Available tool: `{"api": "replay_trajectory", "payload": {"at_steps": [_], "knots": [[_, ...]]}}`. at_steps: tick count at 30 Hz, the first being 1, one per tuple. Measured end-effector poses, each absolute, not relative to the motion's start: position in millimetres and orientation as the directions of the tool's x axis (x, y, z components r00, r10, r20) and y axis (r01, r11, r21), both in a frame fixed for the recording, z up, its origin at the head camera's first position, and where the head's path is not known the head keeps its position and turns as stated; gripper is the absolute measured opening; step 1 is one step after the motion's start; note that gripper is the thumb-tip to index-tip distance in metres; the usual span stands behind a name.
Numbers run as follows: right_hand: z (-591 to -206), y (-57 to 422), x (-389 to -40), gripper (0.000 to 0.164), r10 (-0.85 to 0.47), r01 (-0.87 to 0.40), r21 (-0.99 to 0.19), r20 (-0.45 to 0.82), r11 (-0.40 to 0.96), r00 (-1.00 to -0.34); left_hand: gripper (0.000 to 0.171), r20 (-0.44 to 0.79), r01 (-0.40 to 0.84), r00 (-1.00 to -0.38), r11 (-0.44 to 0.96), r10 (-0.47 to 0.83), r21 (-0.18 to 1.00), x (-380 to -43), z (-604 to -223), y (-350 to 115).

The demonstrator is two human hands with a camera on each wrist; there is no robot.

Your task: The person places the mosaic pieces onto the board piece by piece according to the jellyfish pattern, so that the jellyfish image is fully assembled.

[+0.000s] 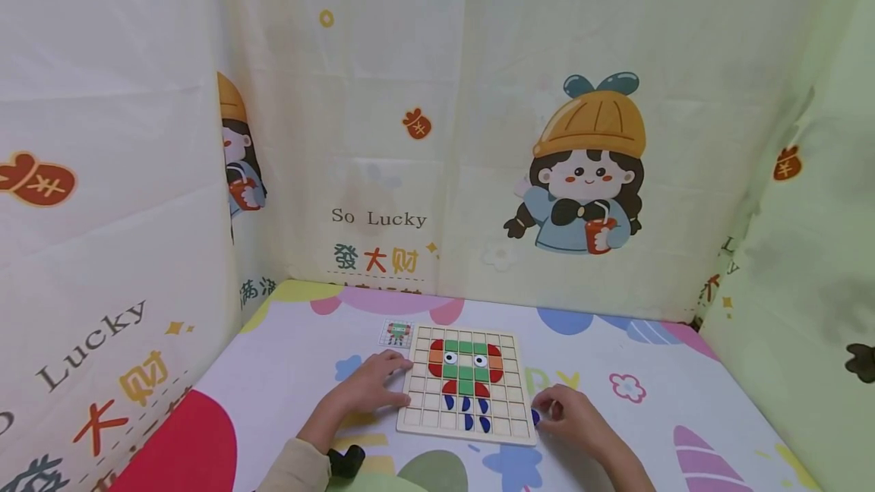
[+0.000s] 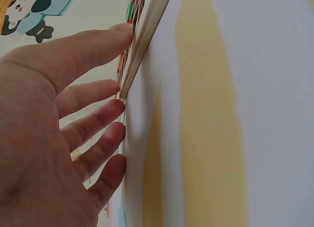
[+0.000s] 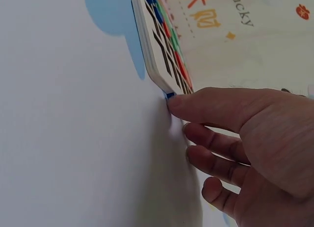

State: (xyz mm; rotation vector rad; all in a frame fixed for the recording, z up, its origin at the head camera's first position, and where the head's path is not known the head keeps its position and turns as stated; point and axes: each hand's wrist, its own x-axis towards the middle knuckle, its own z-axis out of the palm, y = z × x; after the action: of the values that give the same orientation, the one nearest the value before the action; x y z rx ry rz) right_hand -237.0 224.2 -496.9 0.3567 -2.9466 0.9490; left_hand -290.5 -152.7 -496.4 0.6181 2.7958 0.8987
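Note:
A square wooden grid board [image 1: 424,422] lies on the table, bearing a figure of red, green and orange tiles with round eye tiles. Several dark-blue curved tiles [image 1: 468,422] sit in its lower cells. My left hand [image 1: 369,384] is at the board's left edge, thumb on the rim and fingers spread loosely, as the left wrist view shows too. Beside the lower right edge, my right hand [image 1: 573,417] pinches another blue tile [image 1: 535,417]. In the right wrist view only a sliver of this tile [image 3: 170,95] shows by the thumb, right at the board's corner.
A small pattern card [image 1: 396,333] with a similar figure lies at the board's upper left corner. The table wears a colourful printed cover [image 1: 656,355]. Printed cloth curtains [image 1: 369,158] rise behind the table and along both sides. A black object [image 1: 347,462] is by the left sleeve.

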Motion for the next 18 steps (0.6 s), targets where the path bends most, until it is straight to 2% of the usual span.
{"api": "replay_trajectory", "payload": {"at_steps": [18], "knots": [[-497.8, 221.5, -237.6, 0.021, -0.186, -0.196, -0.576, 0.077, 0.793, -0.980, 0.062, -0.009, 0.341, -0.904, 0.730, 0.428, 0.592, -290.2, -495.0, -152.2]]}}
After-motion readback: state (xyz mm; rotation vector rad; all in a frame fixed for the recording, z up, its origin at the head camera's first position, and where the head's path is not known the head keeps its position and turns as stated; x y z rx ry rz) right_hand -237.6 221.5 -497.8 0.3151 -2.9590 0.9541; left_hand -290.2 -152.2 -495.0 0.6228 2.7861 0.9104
